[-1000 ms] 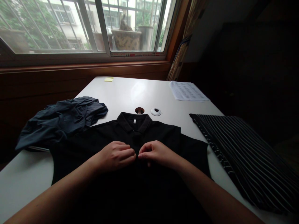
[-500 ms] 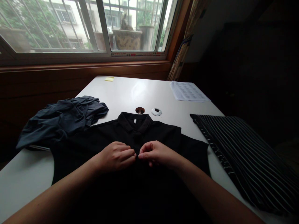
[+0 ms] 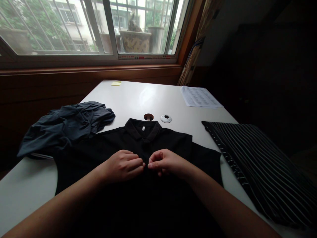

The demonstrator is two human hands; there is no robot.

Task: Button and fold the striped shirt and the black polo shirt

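Two hands on one black shirt (image 3: 146,152), front and center on the table (image 3: 153,96). Left hand (image 3: 126,165): fingers curled, tips down at the middle of the shirt front, look to be pinching cloth. Right hand (image 3: 170,162): thumb and forefinger brought together, tips just beside the left's, also look to be on cloth. Black on black, so can't make out a button or exactly what is gripped.

Progress, my read: laying out is done. Shirt is face up, spread, collar (image 3: 133,130) at the far end, neck open, tag (image 3: 143,128) showing. Front is being worked mid-chest; can't tell if it's fastened there. Not folded. Lower part too dark to judge. Blue cloth (image 3: 69,124) is in a crumpled heap to the left, overlapping or touching the shirt's sleeve, can't tell which; looks unworked. Striped cloth (image 3: 257,165) lies flat on the right, apart from the shirt, looks tidied.

Containers: none on the table that I can see. Beyond the window, patterned pot (image 3: 135,42) with a dark stump-like plant (image 3: 133,23) rising out of it. Table hole (image 3: 149,117) has something small inside, unreadable.
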